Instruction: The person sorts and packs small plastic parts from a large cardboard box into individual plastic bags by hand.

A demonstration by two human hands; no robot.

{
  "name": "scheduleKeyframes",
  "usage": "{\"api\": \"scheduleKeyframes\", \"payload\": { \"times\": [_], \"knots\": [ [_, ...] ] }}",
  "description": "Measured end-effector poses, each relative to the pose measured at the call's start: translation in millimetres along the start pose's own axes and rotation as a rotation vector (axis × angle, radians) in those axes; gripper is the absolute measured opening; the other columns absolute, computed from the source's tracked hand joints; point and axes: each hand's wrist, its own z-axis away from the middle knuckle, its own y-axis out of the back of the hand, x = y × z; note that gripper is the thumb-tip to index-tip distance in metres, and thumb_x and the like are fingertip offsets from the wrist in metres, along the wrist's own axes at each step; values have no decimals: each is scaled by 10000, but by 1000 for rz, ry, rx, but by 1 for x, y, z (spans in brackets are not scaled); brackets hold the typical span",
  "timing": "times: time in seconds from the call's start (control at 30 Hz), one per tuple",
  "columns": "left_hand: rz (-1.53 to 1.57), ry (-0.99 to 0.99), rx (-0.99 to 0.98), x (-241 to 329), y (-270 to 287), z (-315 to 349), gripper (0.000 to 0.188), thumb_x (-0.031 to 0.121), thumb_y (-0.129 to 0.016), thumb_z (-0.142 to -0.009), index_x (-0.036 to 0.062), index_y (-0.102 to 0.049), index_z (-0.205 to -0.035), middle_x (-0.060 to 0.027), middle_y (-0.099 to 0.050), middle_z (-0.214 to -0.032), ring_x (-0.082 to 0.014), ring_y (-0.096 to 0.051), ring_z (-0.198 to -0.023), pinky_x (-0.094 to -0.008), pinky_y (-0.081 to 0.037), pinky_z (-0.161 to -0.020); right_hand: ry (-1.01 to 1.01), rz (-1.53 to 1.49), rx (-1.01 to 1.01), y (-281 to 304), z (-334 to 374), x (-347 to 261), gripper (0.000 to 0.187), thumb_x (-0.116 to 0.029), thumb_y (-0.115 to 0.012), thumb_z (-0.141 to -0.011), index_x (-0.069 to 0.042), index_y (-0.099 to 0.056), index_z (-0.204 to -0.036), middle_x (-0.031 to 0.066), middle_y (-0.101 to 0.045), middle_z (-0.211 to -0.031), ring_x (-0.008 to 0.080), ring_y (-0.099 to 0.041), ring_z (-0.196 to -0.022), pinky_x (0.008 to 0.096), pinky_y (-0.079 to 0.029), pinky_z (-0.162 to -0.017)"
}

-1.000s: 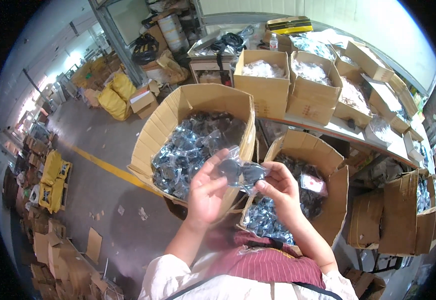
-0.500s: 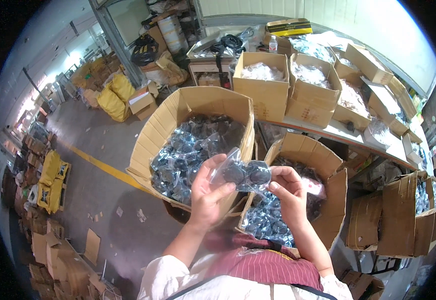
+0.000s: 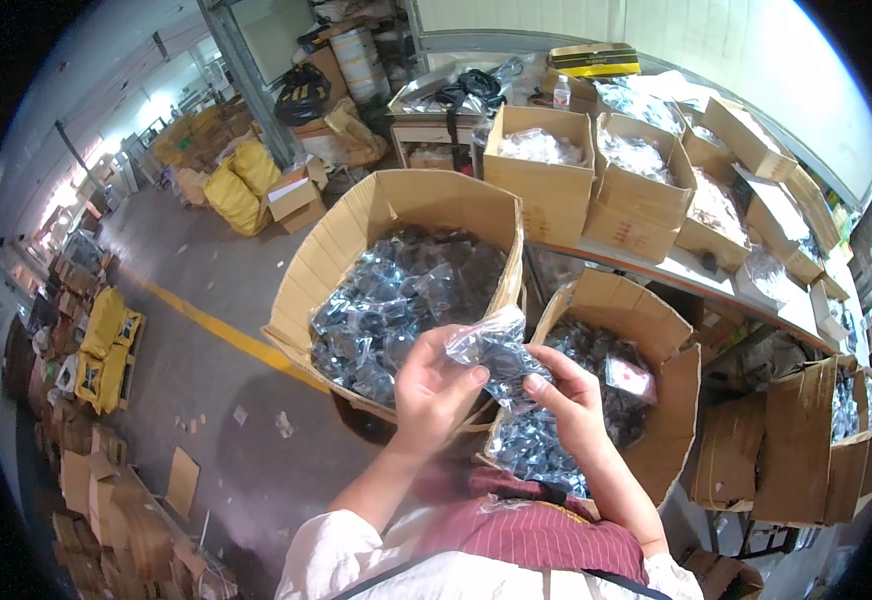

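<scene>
Grey floor fills the left side of a big, busy room, and a yellow line runs across it. Yellow sacks sit far back on the floor, next to a small open box. At the back right is a long table full of open boxes. Two tan boxes at its front edge, one on the left and one on the right, hold clear, shiny stuff. A little bottle stands behind them.

Close to the person are two big open cartons. The left carton has lots of clear bags with dark things inside. The right carton has more bags like that, and a pink and white packet lies on top.

One clear, crinkly bag with something dark in it is up between the two hands, and we see it over the spot where the big cartons come near each other. The left hand pinches its left side with the thumb and fingers. The right hand pinches its right side the same way. The person wears white sleeves and a dark red striped cloth in front.
</scene>
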Motion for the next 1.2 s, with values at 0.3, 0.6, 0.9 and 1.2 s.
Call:
{"api": "scheduleKeyframes", "payload": {
  "times": [0.3, 0.6, 0.9, 1.2],
  "knots": [
    [298, 272, 274, 4, 40, -21, 453, 84, -610, -957, -21, -478, -1377, -146, -596, -1258, -232, -618, -1117, -365, -561, -953, 43, 33, -343, -26, -45, -51, 687, -171, -690, -959, -36, -348, -1539, 154, -486, -1486, 205, -604, -1203, 341, -490, -1028],
    [493, 381, 14, -6, 88, -58, 446, 229, -412, -1076, -27, -462, -1438, -152, -664, -1245, -229, -687, -1057, -337, -556, -931, -288, 743, 585, 210, 17, 190, 390, -191, -705, -875, -15, -593, -1205, 147, -686, -1073, 288, -662, -1018, 380, -527, -876],
    [-1033, 71, -170, -31, 16, -50, 451, 21, -617, -890, -6, -585, -1339, -126, -531, -1405, -98, -520, -856, -251, -475, -846, -896, 1614, -493, 247, 71, 326, 865, -251, -749, -833, -239, -307, -1575, 149, -110, -1675, 457, -115, -1522, 807, -273, -1049],
    [-1564, 93, -74, -40, 11, -30, 294, 130, -673, -945, -50, -652, -1176, -202, -717, -913, -317, -700, -813, -378, -536, -747, -880, 1611, -564, 256, 54, 344, 910, -347, -816, -781, -298, -338, -1553, 96, -165, -1659, 362, -102, -1539, 863, -254, -1001]
  ]
}}
